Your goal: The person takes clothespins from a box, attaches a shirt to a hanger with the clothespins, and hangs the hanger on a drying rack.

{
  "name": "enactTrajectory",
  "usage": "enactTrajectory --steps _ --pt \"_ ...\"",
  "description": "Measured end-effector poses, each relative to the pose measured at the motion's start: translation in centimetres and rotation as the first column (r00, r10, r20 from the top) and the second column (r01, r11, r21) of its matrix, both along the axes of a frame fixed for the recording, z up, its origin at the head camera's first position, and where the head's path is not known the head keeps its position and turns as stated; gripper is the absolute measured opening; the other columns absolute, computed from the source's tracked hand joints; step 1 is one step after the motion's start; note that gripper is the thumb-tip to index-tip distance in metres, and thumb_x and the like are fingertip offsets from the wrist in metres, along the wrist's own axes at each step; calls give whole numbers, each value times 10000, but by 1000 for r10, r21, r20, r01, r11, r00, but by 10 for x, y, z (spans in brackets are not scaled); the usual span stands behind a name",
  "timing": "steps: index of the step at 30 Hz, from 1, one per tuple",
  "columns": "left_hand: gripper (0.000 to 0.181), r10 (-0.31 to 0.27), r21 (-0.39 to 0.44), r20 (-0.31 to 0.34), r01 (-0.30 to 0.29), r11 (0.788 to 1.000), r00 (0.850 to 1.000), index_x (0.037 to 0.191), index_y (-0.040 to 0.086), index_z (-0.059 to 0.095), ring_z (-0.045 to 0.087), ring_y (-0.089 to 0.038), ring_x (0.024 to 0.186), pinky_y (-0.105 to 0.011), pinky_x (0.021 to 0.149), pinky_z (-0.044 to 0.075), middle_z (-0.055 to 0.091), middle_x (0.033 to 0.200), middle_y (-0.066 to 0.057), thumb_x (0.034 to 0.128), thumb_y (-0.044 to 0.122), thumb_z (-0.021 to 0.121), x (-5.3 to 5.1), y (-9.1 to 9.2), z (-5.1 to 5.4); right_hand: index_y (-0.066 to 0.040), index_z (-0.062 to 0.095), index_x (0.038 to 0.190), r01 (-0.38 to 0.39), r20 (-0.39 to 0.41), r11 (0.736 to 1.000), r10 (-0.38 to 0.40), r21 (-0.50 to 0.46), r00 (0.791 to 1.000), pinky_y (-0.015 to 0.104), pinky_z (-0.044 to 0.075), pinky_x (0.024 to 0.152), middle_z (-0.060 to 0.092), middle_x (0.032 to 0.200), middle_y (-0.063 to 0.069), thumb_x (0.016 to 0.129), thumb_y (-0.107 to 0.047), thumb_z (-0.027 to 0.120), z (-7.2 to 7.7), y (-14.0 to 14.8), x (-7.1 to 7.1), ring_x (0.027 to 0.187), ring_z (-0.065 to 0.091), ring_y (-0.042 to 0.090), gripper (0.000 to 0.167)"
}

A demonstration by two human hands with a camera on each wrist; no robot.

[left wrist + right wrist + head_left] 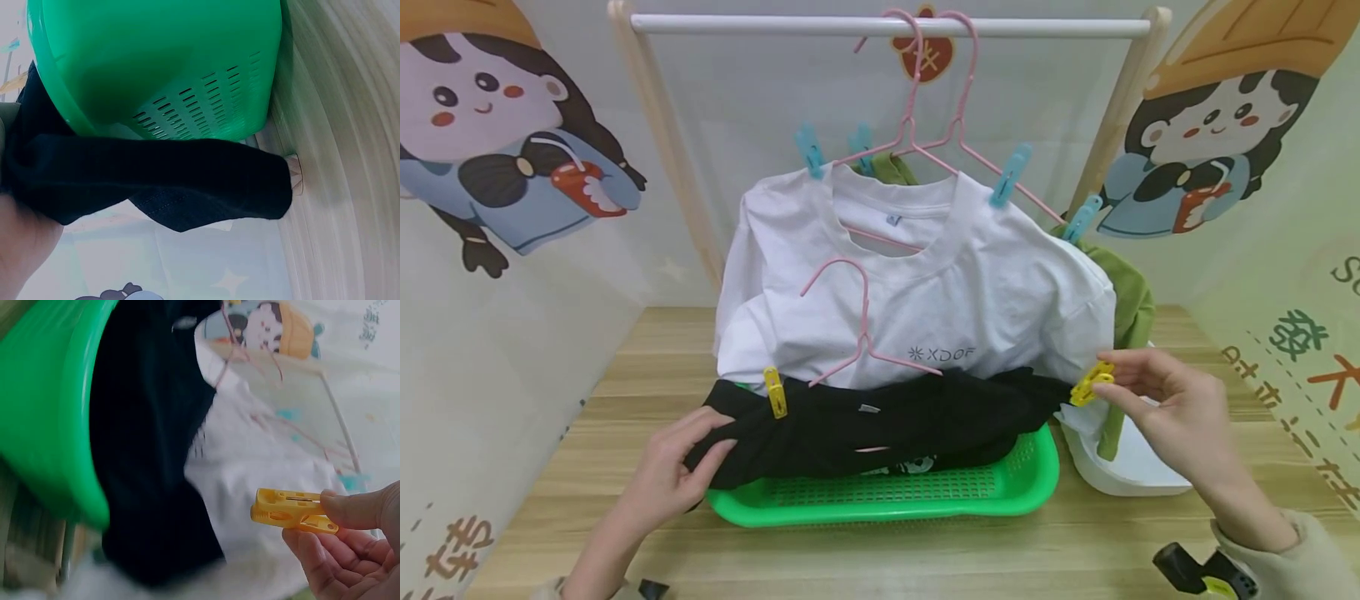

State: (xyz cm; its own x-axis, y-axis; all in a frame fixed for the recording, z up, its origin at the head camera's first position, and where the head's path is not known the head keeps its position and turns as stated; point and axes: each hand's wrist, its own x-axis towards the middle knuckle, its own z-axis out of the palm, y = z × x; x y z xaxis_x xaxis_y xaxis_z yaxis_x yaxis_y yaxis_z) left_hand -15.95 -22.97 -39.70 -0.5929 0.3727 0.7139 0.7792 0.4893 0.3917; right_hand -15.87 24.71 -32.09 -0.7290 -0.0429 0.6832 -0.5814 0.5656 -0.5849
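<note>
A black T-shirt (917,425) lies over the green basket (880,507), with a pink hanger (863,333) whose hook sticks up out of its neck. One yellow clothespin (775,393) is clipped on the shirt left of the hook. My left hand (673,467) pinches the shirt's left end between thumb and fingers; in the left wrist view the black sleeve (187,175) hangs beside the basket. Between thumb and fingertips my right hand (1172,408) holds another yellow clothespin (290,509), near the shirt's right end. In the right wrist view that clothespin is apart from the black cloth.
Behind, a white T-shirt (1000,275) and a green garment (1123,292) hang by pink hangers from a white rail (790,25), with several blue clothespins (1011,175). A white bin (1157,467) stands right of the basket on the wooden table (602,433).
</note>
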Motion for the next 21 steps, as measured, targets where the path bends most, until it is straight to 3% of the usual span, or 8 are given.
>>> enactTrajectory --steps 3,7,10,12,16,21 --pt "289 -10 1 -2 10 1000 1000 916 -7 624 557 -71 750 -134 722 435 612 857 8 685 -178 653 0 0 0 83 672 896 -114 -39 993 113 -20 993 101 471 600 669 763 -101 594 265 717 -3 -18 -7 670 607 -39 355" --pt "60 -29 14 -25 29 999 999 915 -10 623 558 -73 756 -134 723 434 613 850 -18 860 12 628 -2 -1 -2 67 678 906 -215 -37 976 213 -47 976 131 488 595 695 782 3 615 240 723 -8 -41 -20 674 628 -14 342" --pt "252 -33 18 -46 34 999 998 918 -11 624 560 -76 756 -134 722 435 614 845 -36 956 224 545 -2 0 -3 69 675 905 -266 -6 960 267 -90 964 152 497 586 700 785 73 642 226 716 -11 -53 -30 672 637 0 309" --pt "344 -30 15 -52 31 999 998 917 -14 621 559 -76 754 -132 721 434 613 841 -41 971 301 493 -2 0 -3 79 671 899 -288 17 950 292 -118 956 162 501 582 696 783 135 656 221 710 -14 -58 -37 667 639 7 284" --pt "352 -27 9 -49 28 1000 998 920 -18 615 551 -76 752 -132 723 430 608 839 -49 974 304 484 -1 2 -1 94 667 896 -308 51 941 318 -143 947 168 502 581 671 790 229 672 208 708 -16 -64 -45 656 639 4 255" --pt "341 -38 22 -78 40 999 996 922 -18 619 550 -80 753 -144 719 432 608 836 -49 975 293 489 -2 1 -1 97 672 885 -322 62 937 332 -135 941 167 503 584 673 799 225 676 190 716 -16 -68 -49 655 636 -8 232"
